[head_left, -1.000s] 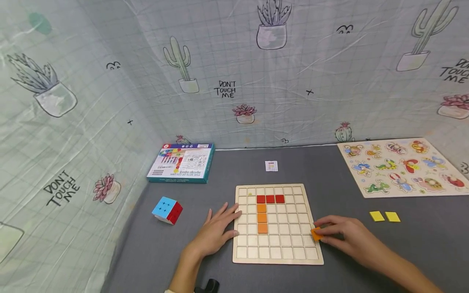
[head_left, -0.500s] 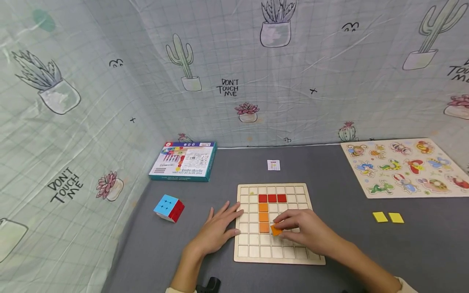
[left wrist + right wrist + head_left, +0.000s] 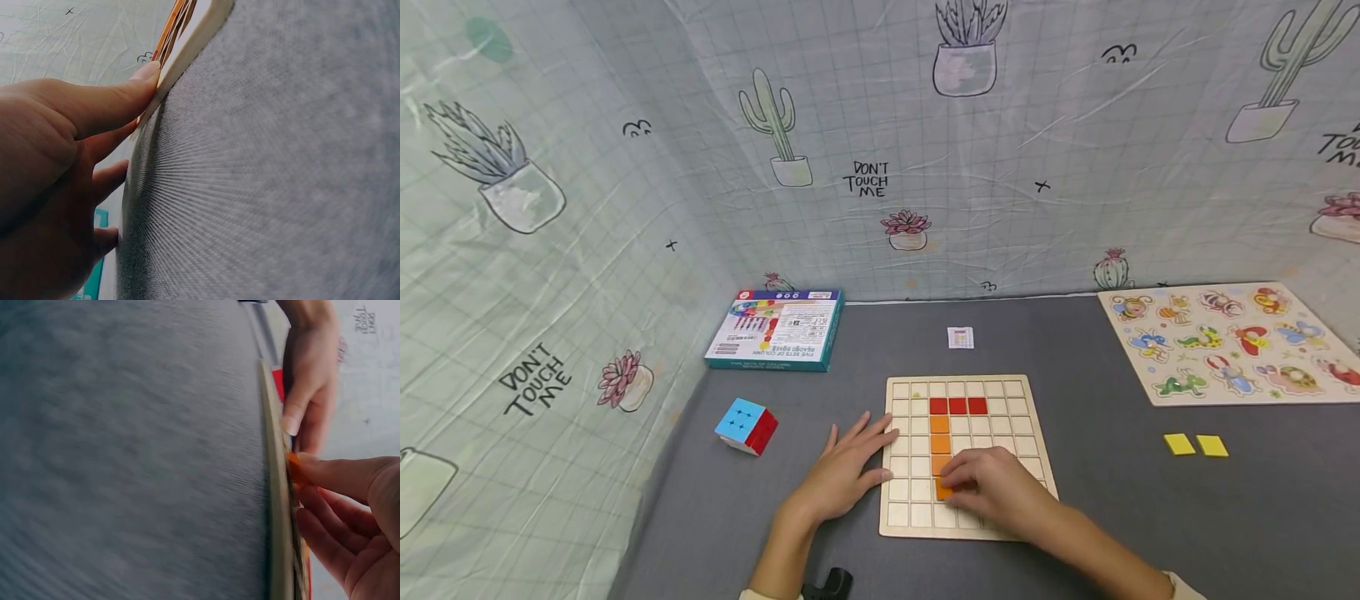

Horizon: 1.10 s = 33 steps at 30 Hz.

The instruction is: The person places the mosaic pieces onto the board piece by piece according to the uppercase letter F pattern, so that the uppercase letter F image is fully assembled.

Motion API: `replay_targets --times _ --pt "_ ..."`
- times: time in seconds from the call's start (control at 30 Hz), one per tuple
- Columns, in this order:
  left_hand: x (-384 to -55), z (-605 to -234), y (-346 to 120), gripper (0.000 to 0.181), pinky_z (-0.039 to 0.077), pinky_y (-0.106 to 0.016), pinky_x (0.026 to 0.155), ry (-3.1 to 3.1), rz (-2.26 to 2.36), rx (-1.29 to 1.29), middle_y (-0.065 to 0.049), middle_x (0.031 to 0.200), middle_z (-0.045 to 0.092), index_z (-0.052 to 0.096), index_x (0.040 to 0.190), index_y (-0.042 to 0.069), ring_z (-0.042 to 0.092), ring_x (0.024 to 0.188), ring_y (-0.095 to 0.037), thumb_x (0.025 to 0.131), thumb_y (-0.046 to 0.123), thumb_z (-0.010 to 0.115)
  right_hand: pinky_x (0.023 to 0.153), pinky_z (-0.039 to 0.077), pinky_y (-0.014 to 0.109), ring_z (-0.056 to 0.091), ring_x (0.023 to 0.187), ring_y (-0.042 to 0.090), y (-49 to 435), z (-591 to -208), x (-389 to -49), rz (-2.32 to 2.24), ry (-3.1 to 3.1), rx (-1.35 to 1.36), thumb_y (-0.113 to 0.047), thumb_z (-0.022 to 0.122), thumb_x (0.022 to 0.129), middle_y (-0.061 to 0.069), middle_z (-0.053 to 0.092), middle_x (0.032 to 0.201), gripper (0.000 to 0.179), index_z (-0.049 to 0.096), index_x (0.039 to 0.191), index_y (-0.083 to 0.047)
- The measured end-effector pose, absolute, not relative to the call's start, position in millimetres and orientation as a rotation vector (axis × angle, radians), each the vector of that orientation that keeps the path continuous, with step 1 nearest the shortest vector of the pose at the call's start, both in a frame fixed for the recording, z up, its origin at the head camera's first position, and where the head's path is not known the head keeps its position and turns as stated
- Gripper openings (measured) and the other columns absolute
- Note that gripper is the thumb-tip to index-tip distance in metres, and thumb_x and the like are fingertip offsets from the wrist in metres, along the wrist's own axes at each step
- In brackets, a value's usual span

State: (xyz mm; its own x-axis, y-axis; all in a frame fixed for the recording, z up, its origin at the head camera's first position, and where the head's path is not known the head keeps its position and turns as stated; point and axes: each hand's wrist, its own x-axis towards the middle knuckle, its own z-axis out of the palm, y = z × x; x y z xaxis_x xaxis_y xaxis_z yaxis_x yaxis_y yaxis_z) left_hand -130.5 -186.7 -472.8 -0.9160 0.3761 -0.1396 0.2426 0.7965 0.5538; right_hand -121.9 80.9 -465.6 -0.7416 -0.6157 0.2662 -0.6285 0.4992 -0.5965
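- A colour cube point(image 3: 747, 426) is sitting on the table point(image 3: 827, 408), with a flat box point(image 3: 773, 330) lying behind it.
- The left hand point(image 3: 846, 475) is spreading its fingers, thumb and fingertips touching the left edge of the wooden board point(image 3: 896, 515), probably steadying it.
- Three orange squares point(image 3: 939, 444) are filling cells in one column of the board.
- A fourth orange square point(image 3: 942, 490) is touching down at the cell just below them; whether it is lying flat, I cannot tell.
- Three red squares point(image 3: 957, 406) are forming a row at the column's top; a small card point(image 3: 960, 337) is lying behind the board.
- The right hand point(image 3: 996, 487) is pinching the fourth square. Seating this piece seems the step in hand; the next move calls for lining up its edges, pressing lightly and letting go.
- Two yellow squares point(image 3: 1179, 444) are lying apart on the table, near a picture puzzle point(image 3: 1232, 342).
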Motion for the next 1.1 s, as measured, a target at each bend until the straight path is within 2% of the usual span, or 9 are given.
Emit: replay_targets --times 0.5,0.77,1.1 --pt "-129.6 -469.6 -187.5 0.058 0.004 -0.076 0.122 2.745 0.811 0.489 0.001 0.167 0.036 0.052 0.151 0.020 0.022 0.160 -0.034 0.096 0.025 0.070 0.080 0.062 0.029 0.076 0.091 0.013 72.3 -465.3 -118.1 1.041 -2.757 0.976 -0.009 0.089 0.074 -0.006 0.080 0.095 0.017 0.084 0.090 -0.013" --pt "-130.2 -470.6 -187.6 0.057 0.005 -0.076 0.122 2.747 0.800 0.494 0.002 0.168 0.035 0.052 0.151 0.021 0.021 0.160 -0.034 0.096 0.026 0.069 0.081 0.061 0.028 0.073 0.089 0.010 70.8 -465.7 -117.9 1.052 -2.751 0.953 -0.013 0.089 0.076 -0.009 0.078 0.094 0.011 0.084 0.086 -0.015" --pt "-129.6 -471.6 -187.3 0.058 0.005 -0.076 0.122 2.741 0.797 0.488 0.002 0.168 0.035 0.052 0.151 0.021 0.021 0.160 -0.034 0.096 0.027 0.070 0.082 0.061 0.029 0.075 0.092 0.012 70.6 -467.5 -116.7 1.021 -2.761 0.945 -0.013 0.088 0.077 -0.009 0.078 0.097 0.012 0.084 0.088 -0.015"
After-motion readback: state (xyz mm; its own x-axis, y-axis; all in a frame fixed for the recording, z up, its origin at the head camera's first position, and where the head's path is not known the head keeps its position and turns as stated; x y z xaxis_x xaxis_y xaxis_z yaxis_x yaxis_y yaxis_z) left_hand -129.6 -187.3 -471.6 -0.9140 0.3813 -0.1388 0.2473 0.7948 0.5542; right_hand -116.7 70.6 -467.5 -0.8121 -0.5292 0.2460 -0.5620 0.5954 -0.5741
